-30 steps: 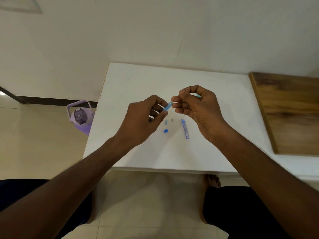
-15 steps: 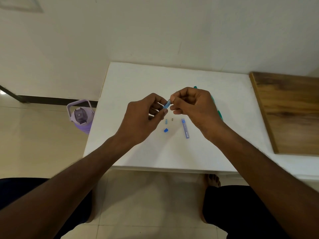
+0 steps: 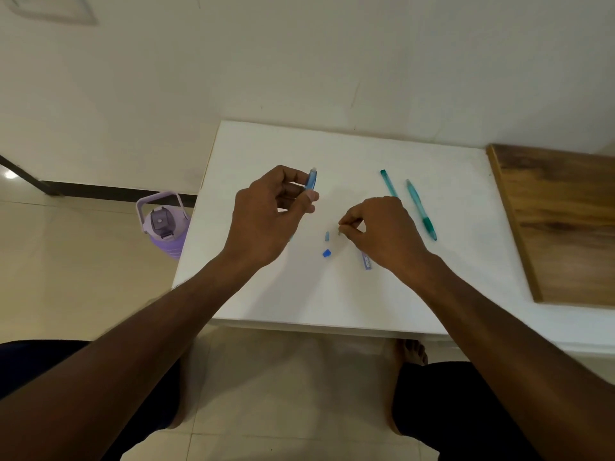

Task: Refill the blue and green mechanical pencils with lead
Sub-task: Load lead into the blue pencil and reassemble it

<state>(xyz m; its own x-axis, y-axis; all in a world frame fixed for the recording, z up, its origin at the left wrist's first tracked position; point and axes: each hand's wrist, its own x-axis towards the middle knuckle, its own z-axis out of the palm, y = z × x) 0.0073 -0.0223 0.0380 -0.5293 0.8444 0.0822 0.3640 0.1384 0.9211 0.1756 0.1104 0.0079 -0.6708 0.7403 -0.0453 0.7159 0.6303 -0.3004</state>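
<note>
My left hand grips the blue mechanical pencil above the white table, its open top end pointing up and away from me. My right hand is down at the tabletop, thumb and forefinger pinching a small grey piece. The green mechanical pencil lies on the table to the right of that hand. A second teal stick lies beside it, its near end hidden by my right hand. The lead case pokes out from under my right wrist.
A pale blue cap and a small blue piece lie between my hands. A wooden board covers the table's right end. A purple water bottle stands on the floor left of the table. A wall runs behind.
My right hand left the top of the blue pencil and dropped to the table onto the small grey piece. My left hand lifted the pencil up and away, uncovering the green pencil.
</note>
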